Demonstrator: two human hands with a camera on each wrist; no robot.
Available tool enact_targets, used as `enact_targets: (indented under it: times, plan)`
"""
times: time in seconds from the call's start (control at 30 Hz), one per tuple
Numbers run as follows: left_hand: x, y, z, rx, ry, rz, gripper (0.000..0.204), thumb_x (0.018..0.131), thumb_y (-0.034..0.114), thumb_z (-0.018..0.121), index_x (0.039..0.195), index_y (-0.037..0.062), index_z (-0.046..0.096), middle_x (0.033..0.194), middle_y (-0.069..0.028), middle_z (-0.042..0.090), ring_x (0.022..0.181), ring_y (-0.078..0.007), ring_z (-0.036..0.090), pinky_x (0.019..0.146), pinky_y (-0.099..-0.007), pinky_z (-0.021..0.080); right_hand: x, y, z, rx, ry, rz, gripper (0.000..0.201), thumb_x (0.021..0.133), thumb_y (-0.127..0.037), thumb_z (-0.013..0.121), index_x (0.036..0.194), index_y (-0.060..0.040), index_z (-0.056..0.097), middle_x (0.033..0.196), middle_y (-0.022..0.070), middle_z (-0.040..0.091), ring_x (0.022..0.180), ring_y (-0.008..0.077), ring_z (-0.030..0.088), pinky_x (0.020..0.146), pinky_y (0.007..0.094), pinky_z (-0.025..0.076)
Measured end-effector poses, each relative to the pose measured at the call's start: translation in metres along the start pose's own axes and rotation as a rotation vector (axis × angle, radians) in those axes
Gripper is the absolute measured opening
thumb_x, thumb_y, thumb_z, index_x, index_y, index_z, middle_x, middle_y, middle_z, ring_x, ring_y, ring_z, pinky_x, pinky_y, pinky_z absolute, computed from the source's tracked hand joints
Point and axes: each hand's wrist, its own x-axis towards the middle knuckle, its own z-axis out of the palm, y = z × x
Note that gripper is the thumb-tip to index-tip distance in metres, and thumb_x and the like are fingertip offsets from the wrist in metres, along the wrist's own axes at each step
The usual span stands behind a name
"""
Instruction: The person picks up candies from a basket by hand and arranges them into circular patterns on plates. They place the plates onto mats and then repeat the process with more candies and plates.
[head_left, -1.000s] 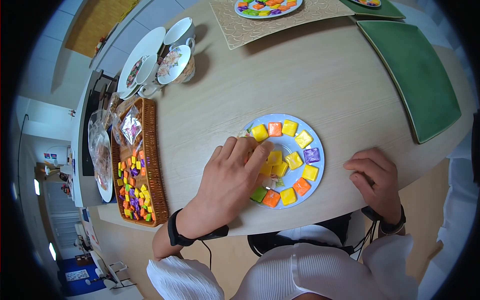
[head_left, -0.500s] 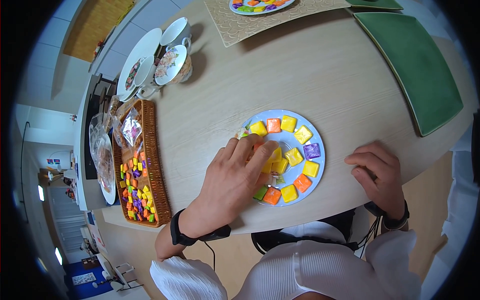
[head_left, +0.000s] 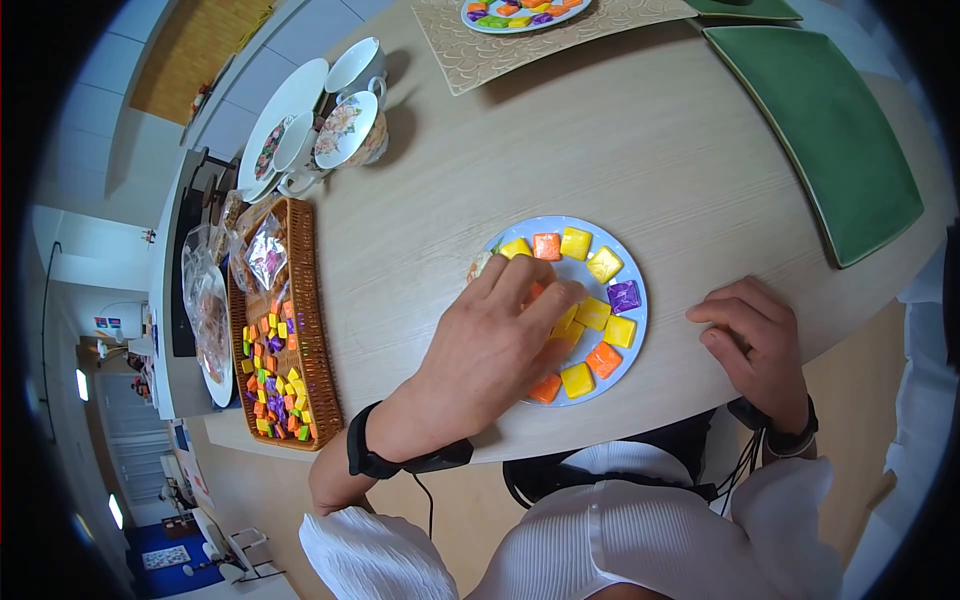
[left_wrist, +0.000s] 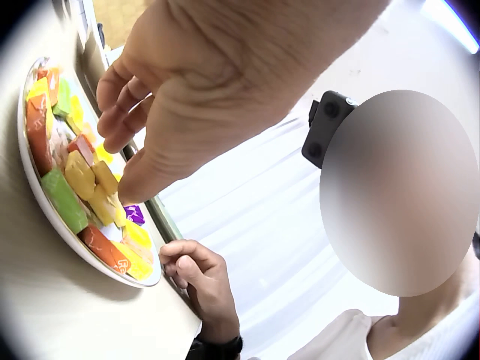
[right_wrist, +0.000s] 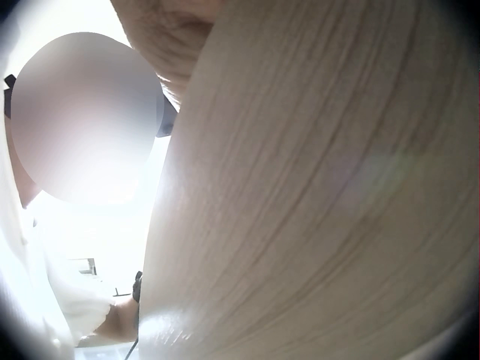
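Observation:
My left hand (head_left: 490, 335) reaches over a round pale plate (head_left: 580, 276), its fingers loosely bent and its thumb close to a cluster of yellow candies (left_wrist: 80, 176). In the left wrist view, nothing shows between thumb and fingertips. Square wrapped candies line the plate's rim: yellow, orange (head_left: 604, 360), a purple one (head_left: 624, 296) at the right and a green one (left_wrist: 64, 201). Part of the plate's left side is hidden under the hand. My right hand (head_left: 750, 335) rests at the table's near edge, fingers loosely curled, holding nothing.
A wicker basket (head_left: 322, 385) of small coloured candies and clear packets stands at the left. Behind it are floral teacups (head_left: 352, 135) and a large white plate (head_left: 290, 88). Green rectangular plates (head_left: 830, 140) and a beige tray (head_left: 480, 70) with another candy plate lie farther back.
My left hand has shifted right over the plate, covering the green candy. The yellow candies in the middle have moved slightly right, closer together. The right hand stays in place.

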Motion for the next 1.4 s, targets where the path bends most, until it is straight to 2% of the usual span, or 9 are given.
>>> enact_targets:
  times: [0.23,0.53,0.63,0.73,0.9,1.13,1.23,1.4]
  plan:
    - [0.017,0.004,0.015,0.135,0.014,0.06,0.034,0.073,0.022,0.074,0.102,0.0098,0.06,0.096,-0.0073,0.053,0.089,-0.0241,0.054,0.077,-0.0362,0.047,0.0,0.001,0.0,-0.004,-0.004,-0.002,0.023,0.067,0.005,0.068,0.088,-0.0042,0.067,0.081,0.0091,0.062,0.074,0.0245,0.06,0.063,0.033,0.048]
    - [0.023,0.011,0.018,0.313,0.015,0.08,0.033,0.068,0.018,0.075,0.096,0.0092,0.06,0.093,-0.0051,0.054,0.087,-0.0221,0.054,0.073,-0.0352,0.045,0.002,0.0,-0.001,-0.019,-0.007,-0.027,0.021,0.068,0.003,0.069,0.087,-0.0037,0.067,0.081,0.0082,0.063,0.074,0.0241,0.06,0.063,0.0332,0.049]
    - [0.018,0.009,-0.002,0.201,0.115,0.02,0.029,0.067,0.014,0.075,0.091,0.0092,0.061,0.09,-0.0051,0.055,0.084,-0.0227,0.055,0.072,-0.0358,0.044,0.0,0.002,-0.001,-0.012,-0.008,-0.03,0.02,0.068,0.001,0.069,0.087,-0.0039,0.067,0.081,0.008,0.063,0.073,0.0239,0.06,0.063,0.0331,0.049]
    - [0.004,0.003,-0.019,0.275,0.184,-0.081,0.027,0.065,0.011,0.074,0.088,0.0096,0.061,0.088,-0.0053,0.056,0.081,-0.023,0.055,0.07,-0.0358,0.044,0.0,0.003,-0.002,-0.007,-0.004,-0.044,0.019,0.069,0.001,0.07,0.087,-0.0039,0.067,0.081,0.0077,0.063,0.073,0.0237,0.06,0.062,0.0331,0.049]
    - [-0.016,0.0,-0.012,0.296,0.027,-0.096,0.031,0.063,0.012,0.076,0.091,0.0102,0.063,0.089,-0.0041,0.057,0.083,-0.0215,0.056,0.071,-0.0344,0.043,0.001,0.003,0.0,-0.014,-0.001,-0.046,0.019,0.069,0.001,0.07,0.087,-0.0036,0.067,0.081,0.0078,0.063,0.072,0.0235,0.06,0.061,0.0324,0.048]
    - [-0.005,-0.002,-0.003,0.262,0.049,-0.072,0.031,0.065,0.016,0.076,0.092,0.0098,0.063,0.089,-0.0043,0.056,0.083,-0.0216,0.056,0.071,-0.0347,0.043,0.001,0.002,0.001,-0.024,-0.004,-0.032,0.02,0.068,0.003,0.069,0.087,-0.0033,0.067,0.079,0.0079,0.063,0.071,0.0231,0.059,0.061,0.0323,0.048]
    - [-0.007,-0.005,-0.007,0.295,0.12,-0.075,0.03,0.066,0.016,0.076,0.093,0.0097,0.064,0.089,-0.0042,0.056,0.084,-0.0217,0.056,0.072,-0.035,0.043,0.001,0.002,0.0,-0.029,0.001,-0.039,0.02,0.068,0.003,0.069,0.087,-0.0034,0.067,0.08,0.0079,0.063,0.072,0.023,0.059,0.061,0.0323,0.048]
    - [-0.014,-0.004,-0.009,0.313,0.062,-0.086,0.031,0.067,0.017,0.076,0.094,0.0099,0.063,0.09,-0.004,0.057,0.084,-0.0213,0.056,0.072,-0.0347,0.043,0.0,0.002,0.001,-0.029,0.003,-0.032,0.021,0.068,0.003,0.068,0.088,-0.0036,0.066,0.08,0.0082,0.063,0.072,0.0237,0.059,0.062,0.0326,0.048]
